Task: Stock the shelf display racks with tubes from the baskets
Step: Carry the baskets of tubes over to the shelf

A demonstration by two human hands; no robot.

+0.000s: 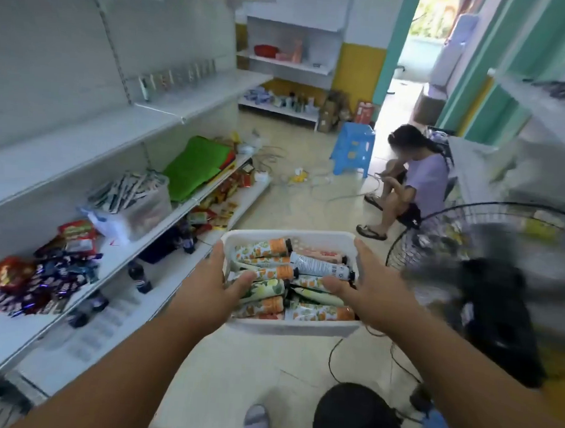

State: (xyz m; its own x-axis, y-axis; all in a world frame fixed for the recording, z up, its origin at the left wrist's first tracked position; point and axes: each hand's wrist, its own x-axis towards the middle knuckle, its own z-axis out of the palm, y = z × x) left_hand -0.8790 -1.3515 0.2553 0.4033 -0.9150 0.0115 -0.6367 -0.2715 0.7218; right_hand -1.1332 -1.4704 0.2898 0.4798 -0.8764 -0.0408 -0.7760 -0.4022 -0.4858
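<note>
Both grips clench the white basket (289, 325): left hand (206, 288) on its left rim, right hand (365, 292) on its right, thumbs inside over the tubes (269, 273). The basket is held in the air above the floor (235, 367), right of the white shelves (83, 147), where snack packets (45, 274) lie.

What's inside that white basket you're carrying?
The white basket holds a pile of tubes with fruit prints, orange ends and black caps, lying sideways. Lower layers and the basket's bottom are covered.
</note>
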